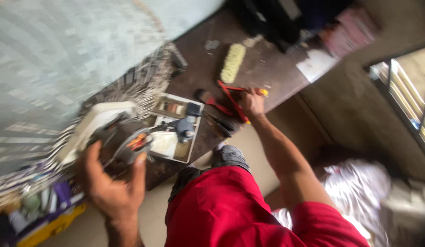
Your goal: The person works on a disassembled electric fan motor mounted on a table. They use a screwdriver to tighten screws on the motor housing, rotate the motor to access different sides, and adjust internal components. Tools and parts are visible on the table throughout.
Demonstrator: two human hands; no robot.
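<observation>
Red-handled pliers (235, 98), right hand (251, 102)

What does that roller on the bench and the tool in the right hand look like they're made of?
The roller looks like pale yellow, fluffy fabric nap, though blurred. The tool under the right hand seems to have glossy red plastic-coated handles with a yellow tip; any metal part is too blurred to tell.

Blurred downward view: the left hand (114, 185) grips a round electric motor with copper windings (132, 144) on a white fan housing (95, 123). The right hand (252, 103) grasps red-handled pliers (233, 98) on the dark brown worktop (267, 68), near a pale yellow roller brush (233, 62).
</observation>
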